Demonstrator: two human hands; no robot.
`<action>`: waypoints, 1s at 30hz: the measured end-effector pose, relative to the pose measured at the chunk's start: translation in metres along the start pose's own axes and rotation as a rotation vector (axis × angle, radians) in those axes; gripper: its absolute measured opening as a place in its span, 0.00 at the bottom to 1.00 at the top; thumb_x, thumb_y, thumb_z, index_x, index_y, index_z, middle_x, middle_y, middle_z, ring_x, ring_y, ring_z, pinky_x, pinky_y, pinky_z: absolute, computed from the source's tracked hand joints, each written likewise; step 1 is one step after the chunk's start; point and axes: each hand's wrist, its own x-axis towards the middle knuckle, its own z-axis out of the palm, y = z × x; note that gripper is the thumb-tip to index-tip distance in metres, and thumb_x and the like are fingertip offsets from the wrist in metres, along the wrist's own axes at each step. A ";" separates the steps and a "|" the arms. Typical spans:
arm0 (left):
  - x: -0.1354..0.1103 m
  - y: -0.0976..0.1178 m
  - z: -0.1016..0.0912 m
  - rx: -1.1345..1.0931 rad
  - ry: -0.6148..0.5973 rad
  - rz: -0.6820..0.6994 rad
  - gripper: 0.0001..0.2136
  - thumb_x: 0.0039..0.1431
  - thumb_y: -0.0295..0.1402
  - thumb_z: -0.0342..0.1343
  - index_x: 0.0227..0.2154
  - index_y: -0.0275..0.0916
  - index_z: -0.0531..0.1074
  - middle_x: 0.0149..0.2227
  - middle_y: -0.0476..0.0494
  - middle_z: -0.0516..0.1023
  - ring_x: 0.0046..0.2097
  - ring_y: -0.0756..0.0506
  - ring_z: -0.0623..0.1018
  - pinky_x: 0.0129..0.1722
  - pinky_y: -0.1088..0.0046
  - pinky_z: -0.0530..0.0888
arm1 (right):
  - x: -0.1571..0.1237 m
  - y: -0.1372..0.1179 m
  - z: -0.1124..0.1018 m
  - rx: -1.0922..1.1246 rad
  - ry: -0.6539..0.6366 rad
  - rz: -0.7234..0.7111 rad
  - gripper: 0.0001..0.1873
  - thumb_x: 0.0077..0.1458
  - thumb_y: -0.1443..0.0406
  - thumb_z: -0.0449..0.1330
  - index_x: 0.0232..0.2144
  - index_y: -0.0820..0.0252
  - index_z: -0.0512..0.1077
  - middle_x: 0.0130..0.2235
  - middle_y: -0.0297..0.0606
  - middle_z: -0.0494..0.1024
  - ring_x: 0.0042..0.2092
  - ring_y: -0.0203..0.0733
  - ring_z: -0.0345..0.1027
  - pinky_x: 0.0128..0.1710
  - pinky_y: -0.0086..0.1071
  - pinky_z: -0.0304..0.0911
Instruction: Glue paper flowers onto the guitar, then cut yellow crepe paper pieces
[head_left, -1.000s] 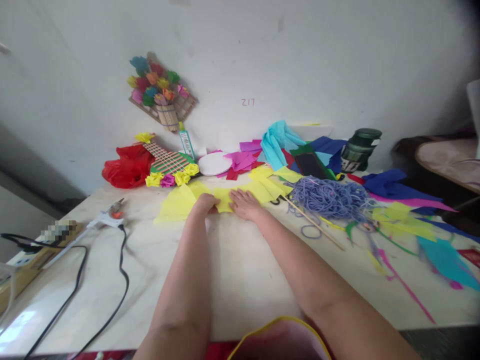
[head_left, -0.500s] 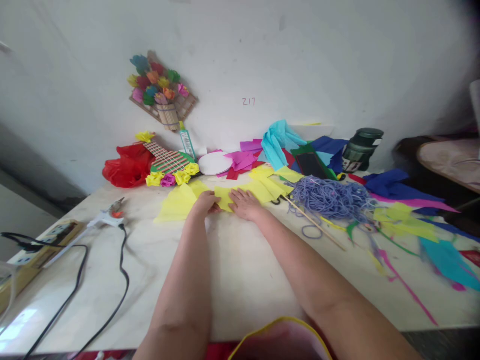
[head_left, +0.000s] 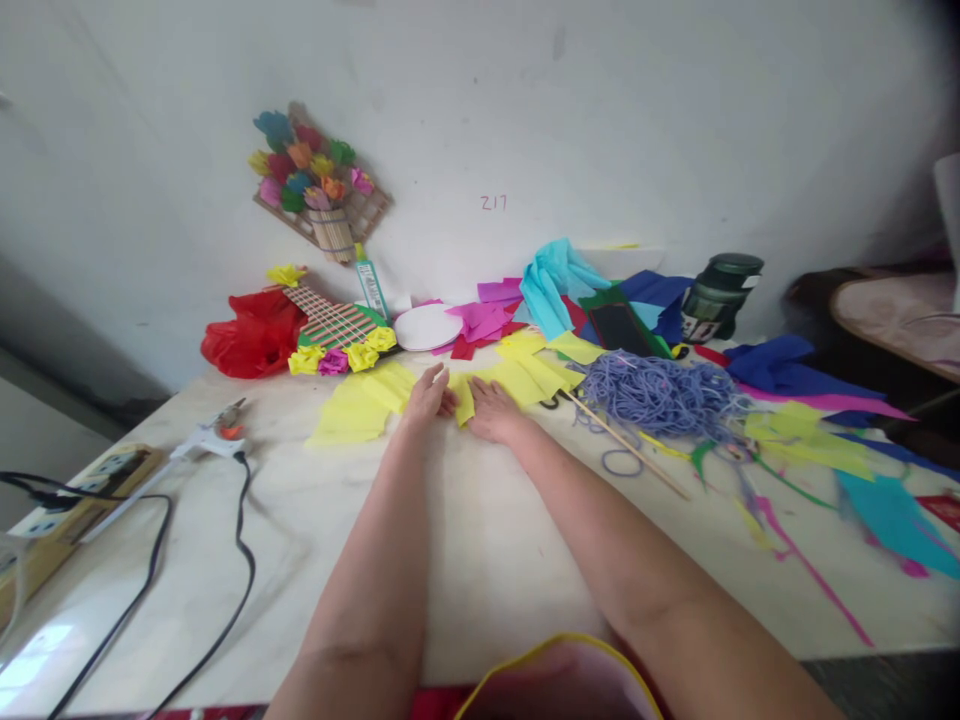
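Observation:
A piece of yellow crepe paper (head_left: 463, 400) lies on the table between my two hands. My left hand (head_left: 427, 400) is at its left edge, fingers curled in against the paper; part of its grip is hidden. Flat on the right side of the paper, my right hand (head_left: 493, 410) has its fingers stretched out and presses down. More yellow paper sheets (head_left: 352, 410) spread left of my left hand, and others (head_left: 529, 370) lie just beyond my right hand.
A glue gun (head_left: 217, 435) with its cord and a power strip (head_left: 82, 500) sit at left. On the right are a tangle of purple yarn (head_left: 660, 395), a thin stick (head_left: 626, 445) and a dark jar (head_left: 721, 297). A decorated green guitar-shaped craft (head_left: 341, 330) stands behind.
My left hand has shifted right, closer to my right hand, and less yellow paper shows between them. My right hand stays nearly in place. The view has moved slightly.

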 end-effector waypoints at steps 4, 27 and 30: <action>0.001 -0.003 -0.001 0.020 -0.007 -0.007 0.25 0.52 0.36 0.50 0.53 0.34 0.56 0.21 0.50 0.70 0.19 0.53 0.69 0.22 0.79 0.66 | 0.001 0.001 0.001 -0.005 0.013 -0.005 0.31 0.54 0.59 0.42 0.60 0.61 0.46 0.62 0.40 0.44 0.63 0.47 0.32 0.58 0.47 0.32; 0.008 -0.008 0.002 0.607 -0.003 0.156 0.22 0.42 0.31 0.57 0.44 0.35 0.68 0.29 0.45 0.75 0.29 0.48 0.73 0.27 0.77 0.65 | -0.007 0.012 -0.022 0.310 -0.046 -0.073 0.43 0.49 0.53 0.52 0.61 0.60 0.37 0.63 0.42 0.40 0.63 0.42 0.30 0.59 0.41 0.30; 0.007 -0.007 0.003 0.616 -0.001 0.129 0.21 0.43 0.30 0.56 0.44 0.36 0.68 0.30 0.45 0.75 0.29 0.49 0.73 0.27 0.77 0.66 | -0.005 0.014 -0.022 0.317 -0.078 -0.059 0.35 0.54 0.52 0.44 0.60 0.60 0.42 0.63 0.40 0.38 0.63 0.41 0.28 0.59 0.42 0.28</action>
